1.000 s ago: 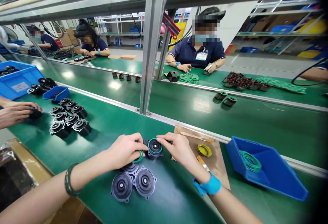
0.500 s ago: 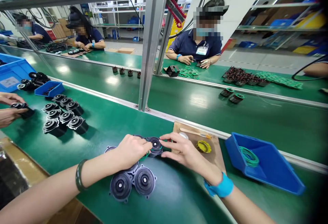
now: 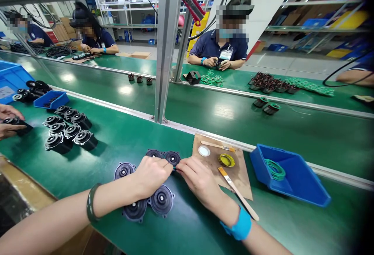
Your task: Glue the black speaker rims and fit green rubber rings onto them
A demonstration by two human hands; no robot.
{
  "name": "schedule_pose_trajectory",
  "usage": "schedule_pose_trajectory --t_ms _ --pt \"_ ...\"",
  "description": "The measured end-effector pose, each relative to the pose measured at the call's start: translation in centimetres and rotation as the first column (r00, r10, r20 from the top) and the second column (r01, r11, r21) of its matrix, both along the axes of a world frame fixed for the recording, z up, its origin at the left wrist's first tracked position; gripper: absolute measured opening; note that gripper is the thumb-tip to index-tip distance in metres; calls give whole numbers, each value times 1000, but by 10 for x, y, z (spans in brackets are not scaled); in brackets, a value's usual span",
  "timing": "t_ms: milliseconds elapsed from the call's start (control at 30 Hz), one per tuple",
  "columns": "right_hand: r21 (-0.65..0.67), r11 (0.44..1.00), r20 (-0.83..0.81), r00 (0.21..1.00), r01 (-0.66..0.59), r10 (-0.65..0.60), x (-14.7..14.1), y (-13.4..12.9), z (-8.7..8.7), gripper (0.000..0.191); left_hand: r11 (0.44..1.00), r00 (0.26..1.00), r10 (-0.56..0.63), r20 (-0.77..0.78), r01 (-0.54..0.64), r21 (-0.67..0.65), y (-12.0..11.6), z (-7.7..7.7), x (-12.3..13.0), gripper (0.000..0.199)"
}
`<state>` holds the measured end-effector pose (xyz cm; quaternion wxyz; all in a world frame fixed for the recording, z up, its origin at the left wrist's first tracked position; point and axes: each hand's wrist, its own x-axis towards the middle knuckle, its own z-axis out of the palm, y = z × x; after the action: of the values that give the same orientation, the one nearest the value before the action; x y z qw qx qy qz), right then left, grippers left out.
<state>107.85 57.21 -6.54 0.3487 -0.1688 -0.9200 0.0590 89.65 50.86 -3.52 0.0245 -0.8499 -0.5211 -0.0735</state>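
My left hand (image 3: 154, 174) is closed in a pinch at the front edge of a black round motor housing (image 3: 172, 157). From the other side my right hand (image 3: 201, 181) meets it, thumb and fingers pressed together. A sliver of green ring (image 3: 174, 167) shows between the two sets of fingertips; the rest of it is covered. More such housings lie close by: one behind (image 3: 154, 153), one to the left (image 3: 124, 170) and two in front, including the near right one (image 3: 161, 200). My left hand and wrist partly cover this group.
To the right, a brown cardboard sheet (image 3: 244, 175) bears a yellow cup (image 3: 226, 160), a white disc (image 3: 204, 151) and brushes (image 3: 238, 192). Beyond it sits a blue bin (image 3: 306, 189) with green rings (image 3: 275, 170). A metal post (image 3: 163, 60) rises behind. Co-worker's hands (image 3: 10, 124) work at left.
My right hand has come down from the housing's right side, and its spread fingers have closed beside my left fingertips. The front brush is now uncovered. The view has shifted slightly.
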Motion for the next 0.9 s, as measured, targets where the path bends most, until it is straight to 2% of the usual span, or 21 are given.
schedule_pose_trajectory --t_ms 100,200,233,300,333,367,400,467,567,633,700,767,833,900 --pt "32 999 9 1000 -29 29 3 -1 -2 27 998 998 -54 31 55 -32 1 -1 6 17" --pt "34 999 7 999 -40 39 12 -4 1 27 997 995 -49 88 54 -56 3 3 2 15" --pt "-14 1000 -14 1000 -26 26 14 -6 3 26 998 992 -21 122 29 -63 4 6 -2 13" --pt "-215 977 -76 997 2 -19 14 -12 9 20 991 958 114 262 -90 -101 4 15 -11 10" --pt "-352 936 -103 994 -2 -36 11 -15 13 18 978 913 196 358 -158 -134 4 19 -15 10" --pt "-489 872 -128 991 -25 -44 6 -18 18 17 963 852 265 452 -209 -171 3 23 -19 11" --pt "-612 789 -154 987 -60 -43 0 -21 22 18 950 787 309 533 -235 -204 1 27 -22 12" --pt "-807 569 -224 973 -155 -52 -18 -24 32 17 948 709 315 631 -209 -239 -3 31 -27 18" --pt "-928 226 -324 941 -296 -99 -43 -22 46 30 945 660 304 687 -116 -306 -9 34 -35 30" --pt "-937 65 -349 931 -344 -106 -56 -18 53 36 940 630 314 711 -100 -327 -13 33 -42 35" --pt "-937 -22 -345 932 -349 -112 -66 -13 58 40 943 613 319 723 -125 -309 -17 32 -48 35" --pt "-939 -68 -327 936 -338 -128 -73 -9 60 43 955 641 295 709 -170 -243 -20 29 -52 32" --pt "-946 -78 -305 944 -315 -125 -79 -7 60 44 970 725 236 648 -221 -106 -21 24 -54 30" --pt "-959 -53 -272 958 -277 -88 -83 -3 58 43 969 807 190 559 -246 26 -21 19 -56 31"
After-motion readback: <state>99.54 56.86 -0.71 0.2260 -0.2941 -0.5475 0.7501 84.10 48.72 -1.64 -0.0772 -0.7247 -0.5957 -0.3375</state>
